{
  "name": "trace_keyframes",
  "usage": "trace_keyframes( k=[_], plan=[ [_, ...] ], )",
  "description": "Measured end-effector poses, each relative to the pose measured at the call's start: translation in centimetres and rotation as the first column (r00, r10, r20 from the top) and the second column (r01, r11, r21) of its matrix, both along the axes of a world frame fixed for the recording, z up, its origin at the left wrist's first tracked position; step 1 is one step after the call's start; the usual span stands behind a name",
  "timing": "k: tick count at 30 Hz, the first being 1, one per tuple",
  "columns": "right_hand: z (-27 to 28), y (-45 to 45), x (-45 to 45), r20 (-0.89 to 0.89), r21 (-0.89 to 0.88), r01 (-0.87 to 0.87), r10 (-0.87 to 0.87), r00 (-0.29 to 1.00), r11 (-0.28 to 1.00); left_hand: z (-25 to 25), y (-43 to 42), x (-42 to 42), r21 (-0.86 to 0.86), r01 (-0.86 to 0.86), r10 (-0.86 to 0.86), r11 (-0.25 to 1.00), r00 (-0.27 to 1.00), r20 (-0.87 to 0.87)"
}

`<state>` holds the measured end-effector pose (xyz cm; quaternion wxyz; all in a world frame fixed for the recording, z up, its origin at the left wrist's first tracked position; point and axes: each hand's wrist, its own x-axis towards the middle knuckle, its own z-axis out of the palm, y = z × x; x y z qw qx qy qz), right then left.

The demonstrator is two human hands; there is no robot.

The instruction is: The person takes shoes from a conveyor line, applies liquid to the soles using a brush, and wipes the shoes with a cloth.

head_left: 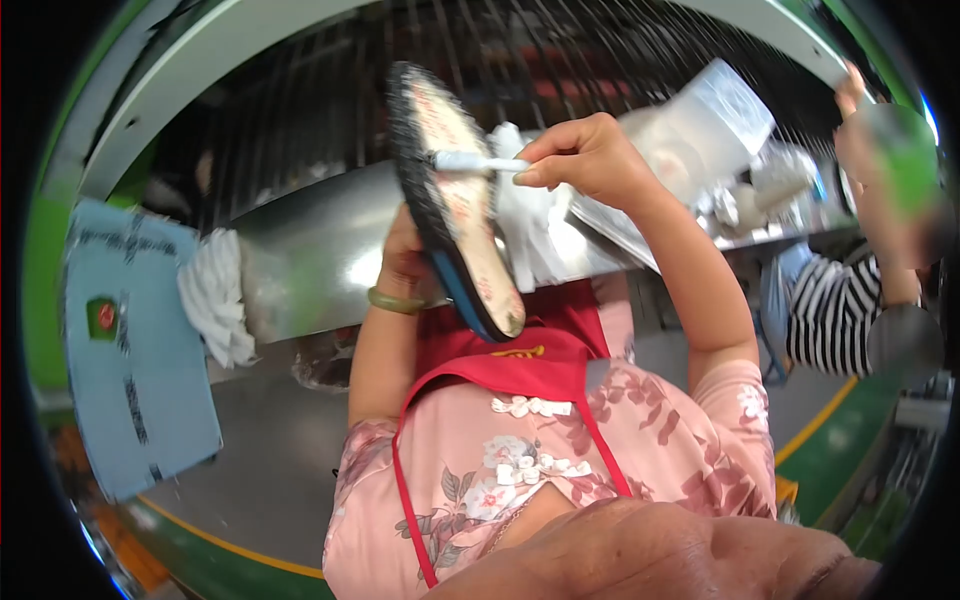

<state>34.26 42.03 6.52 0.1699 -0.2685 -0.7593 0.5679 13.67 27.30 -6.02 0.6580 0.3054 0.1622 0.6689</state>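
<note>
A shoe sole (465, 230) with a black furry-looking edge, a blue side and a pale inner face with reddish marks is held up at the centre. My left hand (403, 245) grips it from behind, its fingers mostly hidden by the sole. Pinched between the thumb and fingers of my right hand (590, 160) is a thin white brush-like tool (475, 162), whose whitish tip touches the upper part of the sole's inner face. White cloths (528, 225) lie just behind the sole on the metal table (320, 240).
A blue box (140, 350) stands at the left beside hanging white gloves or cloths (218, 300). A translucent plastic container (705, 125) and crumpled plastic (780, 180) are at the right. Another person in a striped top (830, 315) is at far right.
</note>
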Motion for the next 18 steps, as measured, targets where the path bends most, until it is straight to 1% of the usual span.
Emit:
trace_keyframes(
  k=[1, 2, 3, 4, 5, 6, 7, 8, 9, 10, 11, 12, 13, 14, 15, 16, 17, 18],
  plan=[
    [0.0, -0.5, 1.6, 0.051, 0.011, 0.027, -0.028, 0.998, 1.0, -0.1, 0.1, 1.0, -0.018, -0.089, 0.09, 0.996, 0.991, 0.102],
    [0.1, -1.0, 3.2, 0.101, 0.025, 0.051, -0.053, 0.993, 0.998, 0.2, 0.3, 1.4, 0.009, -0.005, 0.003, 1.0, 0.976, 0.217],
    [-0.1, -1.0, 5.4, 0.079, -0.003, 0.162, -0.161, 0.984, 0.987, -1.5, 0.2, 0.4, 0.014, 0.099, -0.099, 0.995, 0.965, 0.241],
    [-0.4, -0.7, 8.0, 0.057, -0.029, 0.26, -0.258, 0.964, 0.965, -1.8, 0.5, -0.1, 0.052, 0.198, -0.204, 0.979, 0.924, 0.322],
    [-1.2, -0.1, 10.5, -0.01, 0.022, 0.396, -0.396, 0.918, 0.918, -2.2, 0.8, -0.5, 0.09, 0.295, -0.306, 0.951, 0.868, 0.392],
    [-2.3, 1.1, 13.3, -0.031, 0.095, 0.515, -0.515, 0.857, 0.852, -2.4, 1.0, -0.5, 0.175, 0.089, -0.136, 0.981, 0.95, 0.28],
    [-2.5, 1.5, 15.4, 0.011, 0.193, 0.603, -0.616, 0.788, 0.774, -2.7, 1.2, -0.4, 0.248, -0.125, 0.079, 0.961, 0.979, 0.189],
    [-2.3, 1.7, 17.1, 0.129, 0.316, 0.621, -0.681, 0.72, 0.717, -2.8, 1.5, 0.1, 0.321, -0.192, 0.132, 0.927, 0.971, 0.199],
    [-2.8, 2.1, 18.2, 0.179, 0.517, 0.552, -0.713, 0.678, 0.654, -2.7, 1.4, 0.3, 0.252, -0.188, 0.129, 0.949, 0.964, 0.234],
    [-3.6, 2.2, 18.9, 0.214, 0.689, 0.446, -0.749, 0.627, 0.57, -2.5, 1.2, 0.5, 0.181, -0.179, 0.127, 0.967, 0.956, 0.266],
    [-4.5, 2.3, 19.3, 0.216, 0.687, 0.447, -0.749, 0.626, 0.572, -2.0, 1.3, 0.3, 0.19, 0.015, -0.081, 0.982, 0.935, 0.346],
    [-4.8, 2.1, 18.8, 0.254, 0.809, 0.325, -0.789, 0.559, 0.491, -1.1, 1.6, 0.1, 0.217, 0.204, -0.28, 0.955, 0.864, 0.418],
    [-5.1, 1.9, 18.4, 0.275, 0.897, 0.18, -0.83, 0.486, 0.403, -2.2, 1.8, -0.1, 0.182, 0.19, -0.248, 0.965, 0.888, 0.386],
    [-5.4, 2.0, 18.2, 0.275, 0.897, 0.179, -0.826, 0.491, 0.405, -3.4, 2.0, -0.3, 0.146, 0.176, -0.217, 0.973, 0.91, 0.352],
    [-5.7, 2.0, 18.0, 0.32, 0.899, 0.124, -0.824, 0.467, 0.42, -3.8, 2.2, -0.3, 0.111, 0.161, -0.189, 0.981, 0.93, 0.316],
    [-6.1, 2.0, 17.9, 0.363, 0.898, 0.068, -0.82, 0.442, 0.435, -4.5, 2.2, 0.4, 0.04, 0.066, -0.073, 0.997, 0.966, 0.247],
    [-6.9, 2.2, 18.7, 0.27, 0.921, 0.091, -0.791, 0.549, 0.378, -4.9, 2.2, 0.2, 0.053, 0.111, -0.121, 0.992, 0.966, 0.229],
    [-6.8, 2.5, 19.0, 0.27, 0.921, 0.091, -0.787, 0.554, 0.379, -4.6, 2.3, 0.3, 0.066, 0.157, -0.167, 0.985, 0.964, 0.208]
  ],
)
